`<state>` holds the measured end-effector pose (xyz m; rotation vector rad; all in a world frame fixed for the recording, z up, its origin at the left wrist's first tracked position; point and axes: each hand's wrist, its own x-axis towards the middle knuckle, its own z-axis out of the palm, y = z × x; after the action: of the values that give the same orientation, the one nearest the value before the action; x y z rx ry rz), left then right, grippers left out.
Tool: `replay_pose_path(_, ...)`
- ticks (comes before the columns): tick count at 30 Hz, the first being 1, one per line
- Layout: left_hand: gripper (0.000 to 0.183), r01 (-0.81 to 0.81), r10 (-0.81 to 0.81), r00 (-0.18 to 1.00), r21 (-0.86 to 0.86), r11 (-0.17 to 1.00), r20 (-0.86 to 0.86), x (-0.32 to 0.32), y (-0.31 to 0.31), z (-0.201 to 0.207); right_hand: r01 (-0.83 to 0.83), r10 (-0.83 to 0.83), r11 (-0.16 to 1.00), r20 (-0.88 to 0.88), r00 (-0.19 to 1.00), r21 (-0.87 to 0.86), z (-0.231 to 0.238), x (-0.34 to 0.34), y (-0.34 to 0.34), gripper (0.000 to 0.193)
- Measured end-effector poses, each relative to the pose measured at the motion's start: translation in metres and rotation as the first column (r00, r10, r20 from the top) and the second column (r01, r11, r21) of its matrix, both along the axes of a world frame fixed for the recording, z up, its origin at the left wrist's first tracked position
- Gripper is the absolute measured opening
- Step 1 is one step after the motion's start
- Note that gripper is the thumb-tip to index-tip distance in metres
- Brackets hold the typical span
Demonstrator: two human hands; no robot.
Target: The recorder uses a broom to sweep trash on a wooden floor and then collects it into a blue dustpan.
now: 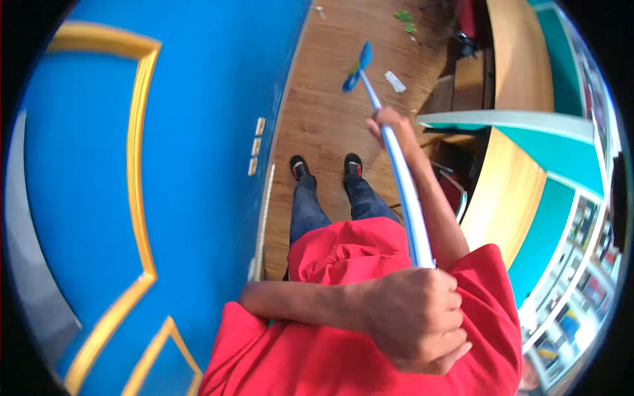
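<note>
A long-handled broom [404, 181] with a white and pale-blue shaft runs away from my body, and its blue head [357, 68] is on the floor ahead. The bristles are too blurred to make out, though a yellow-green patch shows at the head. My left hand [417, 320] is closed in a fist around the top end of the shaft, in front of my chest. Farther down, my right hand [391, 125] wraps round the shaft with the arm stretched forward. Right of the broom head lies a crumpled white piece of litter [395, 82]. Green leafy scraps [405, 21] lie beyond.
A blue wall [205, 165] with yellow frame moulding and white sockets [257, 146] stands close on my left. Wooden desks [505, 191] with teal partitions line the right, with a chair [456, 191] below. Another small white scrap [321, 12] lies far along the wall.
</note>
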<state>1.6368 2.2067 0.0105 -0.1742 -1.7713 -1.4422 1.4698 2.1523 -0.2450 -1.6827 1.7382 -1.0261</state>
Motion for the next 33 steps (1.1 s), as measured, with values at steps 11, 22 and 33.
replay_pose_path(11, 0.028, 0.814, -0.892, 0.451, 0.421, 0.401, -0.021, 0.057, -0.053, -0.061, 0.643, -0.716, 0.659, 0.063, 0.695, 0.391, -0.05, 0.184, 0.224, 0.035)
replay_pose_path(22, 0.044, 0.259, -0.622, 0.688, 0.674, 0.692, 0.374, 0.046, -0.064, -0.215, 0.697, -0.884, 0.384, 0.021, 0.468, 0.605, -0.223, 0.238, 0.226, 0.033)
replay_pose_path(33, 0.045, 0.462, -0.484, 0.866, 0.17, 0.871, 0.127, 0.075, -0.099, -0.013, 0.621, -0.612, 0.783, 0.208, 0.763, 0.028, -0.053, 0.155, 0.034, 0.032)
